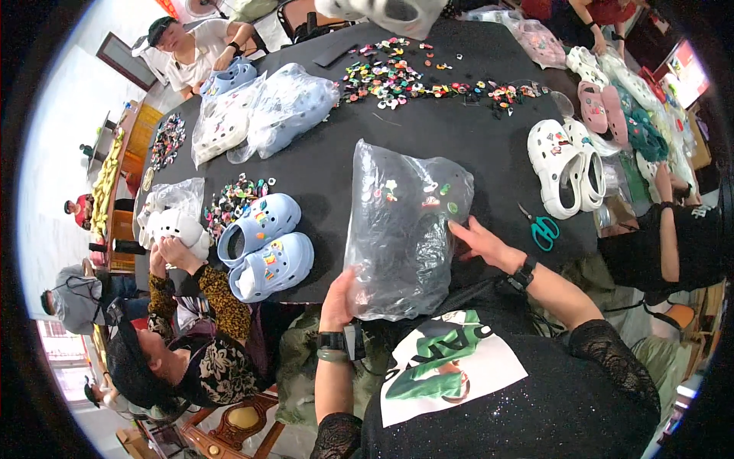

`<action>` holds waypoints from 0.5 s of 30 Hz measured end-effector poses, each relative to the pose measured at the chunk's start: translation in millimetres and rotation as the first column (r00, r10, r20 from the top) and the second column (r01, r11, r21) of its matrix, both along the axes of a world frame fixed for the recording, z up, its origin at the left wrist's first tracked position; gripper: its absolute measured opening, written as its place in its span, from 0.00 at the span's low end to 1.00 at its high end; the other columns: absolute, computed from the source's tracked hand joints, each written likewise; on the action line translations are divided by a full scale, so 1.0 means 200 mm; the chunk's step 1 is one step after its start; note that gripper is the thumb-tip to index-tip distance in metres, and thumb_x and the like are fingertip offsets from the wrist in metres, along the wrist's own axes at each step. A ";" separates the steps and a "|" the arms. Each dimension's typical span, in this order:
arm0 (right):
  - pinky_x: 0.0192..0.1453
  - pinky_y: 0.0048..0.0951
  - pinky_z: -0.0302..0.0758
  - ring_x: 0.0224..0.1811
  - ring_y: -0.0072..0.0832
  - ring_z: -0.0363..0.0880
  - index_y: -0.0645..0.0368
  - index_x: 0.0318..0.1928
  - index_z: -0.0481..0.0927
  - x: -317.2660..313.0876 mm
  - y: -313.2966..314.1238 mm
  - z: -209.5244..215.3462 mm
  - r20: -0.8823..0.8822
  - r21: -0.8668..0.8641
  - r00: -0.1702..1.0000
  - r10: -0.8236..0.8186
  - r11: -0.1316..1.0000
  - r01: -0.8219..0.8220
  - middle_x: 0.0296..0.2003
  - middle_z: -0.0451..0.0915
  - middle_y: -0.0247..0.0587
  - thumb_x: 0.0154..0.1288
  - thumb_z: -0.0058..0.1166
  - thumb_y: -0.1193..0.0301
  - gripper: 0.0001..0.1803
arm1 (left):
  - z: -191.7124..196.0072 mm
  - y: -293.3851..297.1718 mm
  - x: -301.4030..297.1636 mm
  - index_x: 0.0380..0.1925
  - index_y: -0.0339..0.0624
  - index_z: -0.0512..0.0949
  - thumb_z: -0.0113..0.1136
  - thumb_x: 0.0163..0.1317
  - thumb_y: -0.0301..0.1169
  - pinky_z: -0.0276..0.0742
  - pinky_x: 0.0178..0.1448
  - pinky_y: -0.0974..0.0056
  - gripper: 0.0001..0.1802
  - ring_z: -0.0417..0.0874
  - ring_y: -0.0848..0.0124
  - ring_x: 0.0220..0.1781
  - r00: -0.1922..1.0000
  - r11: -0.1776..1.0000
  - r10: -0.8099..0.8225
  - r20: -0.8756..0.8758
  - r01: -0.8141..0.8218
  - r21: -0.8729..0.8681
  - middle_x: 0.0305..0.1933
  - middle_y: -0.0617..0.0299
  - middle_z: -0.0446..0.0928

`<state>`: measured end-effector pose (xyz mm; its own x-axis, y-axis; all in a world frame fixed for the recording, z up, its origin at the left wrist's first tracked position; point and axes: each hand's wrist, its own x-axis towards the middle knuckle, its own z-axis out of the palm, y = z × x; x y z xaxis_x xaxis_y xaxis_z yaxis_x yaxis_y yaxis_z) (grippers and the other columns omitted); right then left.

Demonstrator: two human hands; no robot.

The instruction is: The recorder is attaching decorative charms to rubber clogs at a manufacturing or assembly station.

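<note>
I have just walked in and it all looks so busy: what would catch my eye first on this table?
First, the clear plastic bag at the near edge of the black table, held by the person's left hand at its lower corner and right hand on its side. Left of it lies a pair of pale blue clogs with small charms, and along the far side runs a bright scatter of colourful charms.

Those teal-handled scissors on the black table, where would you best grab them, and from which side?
Probably by the teal handle loops of the scissors, coming from the table's near edge: the loops lie nearest the person, just beyond the right hand, while the blades point away across the black table.
</note>
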<state>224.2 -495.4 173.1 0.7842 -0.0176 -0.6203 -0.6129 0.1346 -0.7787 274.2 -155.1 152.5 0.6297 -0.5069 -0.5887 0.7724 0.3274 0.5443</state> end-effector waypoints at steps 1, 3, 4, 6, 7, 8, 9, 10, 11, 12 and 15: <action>0.44 0.46 0.73 0.56 0.35 0.67 0.55 0.63 0.58 0.03 -0.03 -0.03 0.046 0.075 0.999 0.002 0.997 -0.005 0.58 0.66 0.41 0.61 0.48 0.44 0.39 | 0.02 -0.03 -0.01 0.52 0.40 0.71 0.51 0.65 0.40 0.77 0.42 0.66 0.19 0.78 0.72 0.39 1.000 1.000 0.000 0.002 0.000 -0.003 0.44 0.62 0.77; 0.45 0.39 0.70 0.47 0.26 0.73 0.51 0.54 0.70 0.17 -0.03 0.17 -0.036 0.291 0.999 -0.027 0.956 0.036 0.50 0.73 0.35 0.66 0.43 0.48 0.25 | 0.08 -0.09 -0.03 0.50 0.39 0.73 0.53 0.64 0.38 0.76 0.39 0.68 0.18 0.78 0.77 0.39 0.971 0.971 -0.115 0.209 0.066 0.229 0.42 0.66 0.77; 0.46 0.39 0.71 0.48 0.27 0.73 0.52 0.55 0.69 0.23 -0.08 0.15 0.085 0.298 0.993 -0.087 0.953 0.058 0.51 0.73 0.36 0.66 0.44 0.50 0.24 | 0.15 -0.13 -0.01 0.49 0.39 0.74 0.53 0.64 0.36 0.73 0.37 0.72 0.16 0.76 0.80 0.36 0.961 0.958 -0.215 0.176 0.172 0.231 0.38 0.70 0.77; 0.48 0.37 0.72 0.51 0.29 0.72 0.54 0.57 0.68 0.33 -0.19 0.18 0.301 0.316 0.925 -0.234 0.939 0.135 0.51 0.73 0.36 0.66 0.46 0.55 0.24 | 0.23 -0.25 -0.02 0.47 0.39 0.74 0.52 0.65 0.36 0.65 0.31 0.75 0.15 0.69 0.83 0.28 0.871 0.888 -0.443 0.215 0.392 0.240 0.29 0.74 0.71; 0.49 0.36 0.73 0.53 0.29 0.72 0.55 0.58 0.67 0.38 -0.23 0.24 0.395 0.333 0.865 -0.309 0.926 0.179 0.51 0.73 0.36 0.66 0.47 0.57 0.24 | 0.25 -0.32 -0.04 0.44 0.39 0.75 0.50 0.66 0.36 0.62 0.28 0.75 0.13 0.65 0.83 0.25 0.811 0.849 -0.526 0.256 0.488 0.203 0.24 0.76 0.67; 0.47 0.33 0.74 0.54 0.30 0.71 0.58 0.57 0.67 0.42 -0.24 0.35 0.447 0.380 0.818 -0.363 0.905 0.194 0.51 0.72 0.37 0.67 0.47 0.62 0.22 | 0.23 -0.40 -0.05 0.42 0.39 0.76 0.49 0.67 0.37 0.61 0.29 0.75 0.14 0.65 0.83 0.25 0.722 0.786 -0.618 0.312 0.579 0.217 0.23 0.75 0.67; 0.45 0.30 0.75 0.51 0.29 0.73 0.59 0.55 0.69 0.42 -0.22 0.48 0.514 0.363 0.789 -0.338 0.918 0.157 0.49 0.74 0.37 0.67 0.47 0.64 0.19 | 0.23 -0.45 -0.04 0.40 0.39 0.77 0.49 0.67 0.39 0.61 0.30 0.75 0.15 0.65 0.82 0.25 0.623 0.714 -0.695 0.359 0.656 0.243 0.22 0.74 0.66; 0.44 0.29 0.75 0.48 0.28 0.75 0.59 0.52 0.72 0.39 -0.21 0.59 0.536 0.241 0.825 -0.182 0.969 0.057 0.46 0.76 0.37 0.67 0.47 0.63 0.17 | 0.24 -0.48 0.00 0.38 0.37 0.78 0.47 0.68 0.41 0.66 0.35 0.74 0.18 0.69 0.80 0.29 0.492 0.633 -0.765 0.415 0.691 0.348 0.24 0.70 0.71; 0.43 0.28 0.75 0.45 0.27 0.77 0.59 0.49 0.75 0.34 -0.22 0.66 0.538 0.114 0.843 -0.024 0.992 -0.045 0.42 0.78 0.36 0.67 0.47 0.63 0.16 | 0.25 -0.47 0.02 0.38 0.37 0.78 0.47 0.68 0.41 0.66 0.35 0.74 0.18 0.69 0.80 0.29 0.490 0.635 -0.764 0.419 0.687 0.354 0.24 0.70 0.71; 0.43 0.28 0.75 0.42 0.27 0.78 0.60 0.45 0.77 0.29 -0.26 0.68 0.514 -0.143 0.798 0.314 0.949 -0.281 0.40 0.79 0.37 0.66 0.48 0.63 0.15 | 0.26 -0.47 0.03 0.38 0.36 0.79 0.46 0.68 0.41 0.67 0.38 0.73 0.19 0.72 0.79 0.31 0.490 0.633 -0.770 0.408 0.663 0.399 0.27 0.69 0.74; 0.40 0.29 0.75 0.36 0.29 0.80 0.59 0.37 0.81 0.07 -0.29 0.54 0.278 -0.583 0.455 0.846 0.525 -0.620 0.33 0.81 0.41 0.64 0.48 0.62 0.14 | 0.24 -0.42 0.07 0.38 0.35 0.80 0.46 0.68 0.42 0.69 0.43 0.71 0.20 0.74 0.78 0.35 0.487 0.617 -0.787 0.379 0.639 0.460 0.31 0.66 0.77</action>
<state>238.6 -554.1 280.9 0.7645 0.5960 -0.2456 0.1351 -0.5206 -0.8430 288.0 -239.5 200.7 0.3336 -0.8189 -0.4670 0.2607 -0.3959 0.8805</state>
